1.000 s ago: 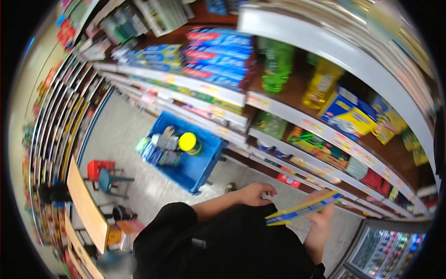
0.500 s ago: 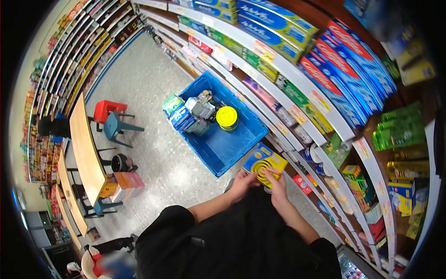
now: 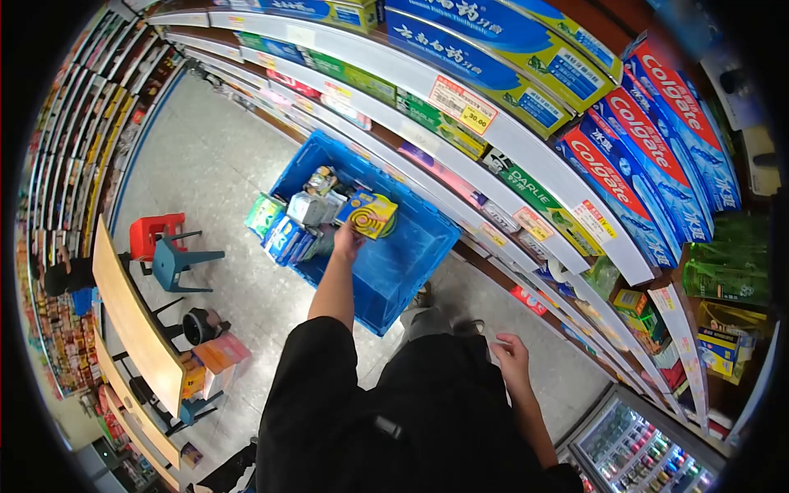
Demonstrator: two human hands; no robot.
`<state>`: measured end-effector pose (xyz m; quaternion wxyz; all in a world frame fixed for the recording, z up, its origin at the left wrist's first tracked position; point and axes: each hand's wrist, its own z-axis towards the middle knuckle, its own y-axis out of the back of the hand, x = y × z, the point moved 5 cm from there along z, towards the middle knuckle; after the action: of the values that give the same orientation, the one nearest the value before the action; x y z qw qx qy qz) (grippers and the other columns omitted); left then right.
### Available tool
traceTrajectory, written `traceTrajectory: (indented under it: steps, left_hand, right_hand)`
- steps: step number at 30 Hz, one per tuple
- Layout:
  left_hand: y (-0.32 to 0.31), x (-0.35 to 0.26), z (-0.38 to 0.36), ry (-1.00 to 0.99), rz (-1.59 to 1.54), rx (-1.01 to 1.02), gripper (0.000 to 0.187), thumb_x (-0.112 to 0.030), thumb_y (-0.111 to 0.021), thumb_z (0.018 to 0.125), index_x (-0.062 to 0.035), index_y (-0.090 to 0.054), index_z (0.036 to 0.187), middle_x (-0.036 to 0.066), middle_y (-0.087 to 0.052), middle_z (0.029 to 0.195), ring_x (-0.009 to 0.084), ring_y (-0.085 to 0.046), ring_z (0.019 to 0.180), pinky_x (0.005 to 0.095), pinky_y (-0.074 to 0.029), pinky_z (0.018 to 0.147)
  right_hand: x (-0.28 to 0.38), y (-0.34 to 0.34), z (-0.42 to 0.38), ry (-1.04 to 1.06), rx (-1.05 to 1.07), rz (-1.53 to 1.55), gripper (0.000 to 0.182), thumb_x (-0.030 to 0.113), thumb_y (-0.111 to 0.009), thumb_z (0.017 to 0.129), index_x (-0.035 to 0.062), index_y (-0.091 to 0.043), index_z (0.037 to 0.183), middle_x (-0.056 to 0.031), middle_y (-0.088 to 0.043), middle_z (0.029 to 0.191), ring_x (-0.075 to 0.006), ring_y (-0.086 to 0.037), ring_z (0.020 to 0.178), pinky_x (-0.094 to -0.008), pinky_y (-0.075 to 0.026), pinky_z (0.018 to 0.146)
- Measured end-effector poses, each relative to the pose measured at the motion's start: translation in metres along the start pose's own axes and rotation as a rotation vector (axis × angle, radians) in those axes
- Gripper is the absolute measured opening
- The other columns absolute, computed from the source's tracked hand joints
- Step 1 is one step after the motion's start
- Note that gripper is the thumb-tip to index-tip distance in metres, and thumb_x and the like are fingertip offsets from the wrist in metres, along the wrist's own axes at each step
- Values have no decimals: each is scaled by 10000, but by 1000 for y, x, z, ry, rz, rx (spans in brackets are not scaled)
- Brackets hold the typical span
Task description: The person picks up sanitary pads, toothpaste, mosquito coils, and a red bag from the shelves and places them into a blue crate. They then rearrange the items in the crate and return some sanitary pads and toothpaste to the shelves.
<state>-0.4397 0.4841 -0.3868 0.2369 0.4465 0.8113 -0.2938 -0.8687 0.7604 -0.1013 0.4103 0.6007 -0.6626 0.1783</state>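
Observation:
My left hand (image 3: 348, 241) reaches out over the blue crate (image 3: 415, 283), its fingers closed on a flat yellow-and-blue mosquito coil box (image 3: 375, 215) with a spiral printed on it. The box hovers above the round yellow tin, covering nearly all of it. Beside it in the crate are a whitish pack (image 3: 306, 209), blue-and-white packs (image 3: 286, 239) and a green pack (image 3: 264, 214) at the rim. Near my right thigh, my right hand (image 3: 513, 357) hangs with loosely bent fingers apart and nothing in them.
Shelves on the right carry Colgate boxes (image 3: 631, 156), Darlie boxes (image 3: 526, 182) and other toothpaste. A glass-door drinks fridge (image 3: 645, 448) stands at lower right. To the left are a long wooden table (image 3: 136, 312), a teal stool (image 3: 177, 261) and a red stool (image 3: 154, 234).
The mosquito coil box went from both hands near my body to my left hand alone, over the crate. My right hand let go and drew back. The view shifted.

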Motion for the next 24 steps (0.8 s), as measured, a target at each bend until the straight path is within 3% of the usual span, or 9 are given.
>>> traceTrajectory:
  steps: [5, 6, 8, 9, 12, 15, 18, 20, 24]
  left_hand:
    - [-16, -8, 21, -8, 362, -124, 387, -172, -689, 813, -62, -562, 1162, 76, -653, 939, 183, -651, 802, 392, -495, 609]
    - [-26, -20, 0, -45, 599, -425, 510, -150, -742, 763, -9, -545, 1212, 121, -660, 1013, 224, -661, 881, 405, -526, 726]
    - [-40, -25, -17, -362, 788, -414, 661, -171, -787, 718, 42, -495, 1272, 160, -657, 1099, 262, -646, 1004, 368, -505, 865]
    - [-45, -19, -13, -241, 672, -265, 749, -209, -808, 700, 64, -452, 1300, 187, -647, 1159, 278, -621, 1089, 332, -465, 942]
    - [-69, -22, -57, -318, 1075, -458, 823, -311, -754, 742, -3, -365, 1398, 227, -464, 1369, 410, -539, 1156, 433, -457, 971]
    - [-93, -14, -84, -490, 1509, -303, 809, -319, -719, 758, -48, -346, 1423, 231, -399, 1396, 450, -480, 1191, 469, -442, 989]
    - [-92, 7, -88, -513, 1552, -277, 771, -263, -697, 774, -61, -340, 1426, 232, -403, 1381, 422, -444, 1244, 470, -436, 993]
    - [-109, 14, -116, -903, 1367, -279, 603, -183, -660, 806, -46, -450, 1354, 210, -532, 1251, 335, -567, 1118, 420, -486, 922]
    - [-149, 51, -174, -845, 817, -3, 139, -86, -593, 844, -3, -640, 945, 116, -650, 757, 197, -611, 673, 334, -498, 659]
  right_hand:
    - [-40, 13, -11, -118, -63, 31, 227, 107, -701, 848, 23, -641, 1049, -60, -662, 880, -120, -606, 770, -259, -483, 687]
    - [-47, 13, -12, -108, -63, 45, 223, 108, -700, 849, 24, -640, 1047, -56, -660, 871, -117, -604, 763, -255, -481, 687]
    - [-57, 12, -8, -78, -60, 76, 216, 109, -698, 853, 25, -639, 1042, -47, -656, 854, -112, -598, 747, -248, -478, 686]
    - [-54, 13, -6, -83, -61, 74, 228, 118, -712, 844, 22, -641, 1038, -53, -662, 879, -121, -606, 774, -259, -487, 702]
    - [-44, 18, -9, -85, -72, 69, 254, 137, -741, 826, 18, -644, 1027, -64, -673, 926, -140, -622, 827, -282, -505, 734]
    - [-38, 31, -5, 10, -95, 44, 241, 130, -740, 823, 23, -643, 1017, -65, -674, 917, -140, -623, 813, -277, -508, 717]
    - [-20, 52, -8, 227, -173, -30, 205, 90, -709, 838, 23, -638, 1019, -50, -664, 908, -126, -623, 789, -269, -502, 695]
    - [-15, 73, -10, 278, -204, 45, 203, 91, -736, 815, 16, -646, 981, -61, -676, 903, -134, -637, 792, -272, -524, 688]
    - [40, 146, -44, 759, -517, -212, 148, 10, -717, 768, 42, -653, 897, -72, -665, 874, -219, -643, 777, -311, -512, 677]
